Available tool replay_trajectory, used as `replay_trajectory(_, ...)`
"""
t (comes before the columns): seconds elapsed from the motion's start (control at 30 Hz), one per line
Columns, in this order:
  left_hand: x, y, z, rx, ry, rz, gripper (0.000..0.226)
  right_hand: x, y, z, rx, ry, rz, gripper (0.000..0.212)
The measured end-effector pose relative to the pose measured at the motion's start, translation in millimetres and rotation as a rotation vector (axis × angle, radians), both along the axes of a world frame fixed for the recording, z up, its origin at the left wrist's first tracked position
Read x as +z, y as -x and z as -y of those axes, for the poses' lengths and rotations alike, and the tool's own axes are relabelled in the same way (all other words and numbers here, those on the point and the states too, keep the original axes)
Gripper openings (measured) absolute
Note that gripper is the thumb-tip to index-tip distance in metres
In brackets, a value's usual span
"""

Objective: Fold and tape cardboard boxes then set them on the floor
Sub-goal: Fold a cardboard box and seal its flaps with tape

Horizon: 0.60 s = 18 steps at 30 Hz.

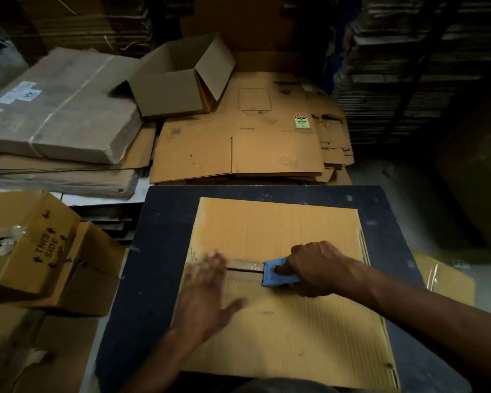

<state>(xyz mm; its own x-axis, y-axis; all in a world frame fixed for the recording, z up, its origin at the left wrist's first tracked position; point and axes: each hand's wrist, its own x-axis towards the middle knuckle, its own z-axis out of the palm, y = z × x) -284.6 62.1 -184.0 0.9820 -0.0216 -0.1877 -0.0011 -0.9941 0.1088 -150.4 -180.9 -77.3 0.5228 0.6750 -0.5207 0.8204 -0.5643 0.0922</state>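
1. Far to the left of the right hand's grip, a printed box (31, 248) reading "THIS SIDE UP" is sitting tilted beside the table (153, 251).
2. Up and to the left of that grip, a wrapped flat bundle (63, 109) is lying on stacked sheets, and an open empty box (182, 80) is standing just beside it.
3. Beyond the table, a stack of flattened cartons (238, 148) is lying straight ahead of the grip.
4. The left hand (207, 302) is pressing flat, fingers spread and blurred, on the cardboard box (281, 321), just left of the grip; this hand is released, grasping nothing.
5. The cardboard box is lying on the dark table, its two flaps meeting at a seam (244, 269) that is running between the two hands.
6. The right hand (312, 268) is clenching a blue tape dispenser (278, 275), whose edge is touching the seam, index finger lying along its top.
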Motion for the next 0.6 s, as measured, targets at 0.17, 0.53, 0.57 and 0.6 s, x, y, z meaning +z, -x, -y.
replay_trajectory(0.17, 11, 0, -26, 0.044, -0.113, -0.046, 0.118, 1, 2, -6, 0.004, -0.001, 0.009, 0.055)
replay_trajectory(0.53, -12, -7, 78, -0.092, 0.055, 0.004, 0.115, 23, 2, 3, -0.01, 0.034, -0.02, 0.048)
replay_trajectory(0.57, -12, -7, 78, -0.093, 0.047, 0.005, 0.114, 26, -1, 5, -0.003, 0.033, -0.019, 0.045)
replay_trajectory(0.6, -12, -7, 78, -0.095, 0.044, 0.009, 0.113, 28, -4, 10, 0.005, 0.042, -0.018, 0.042)
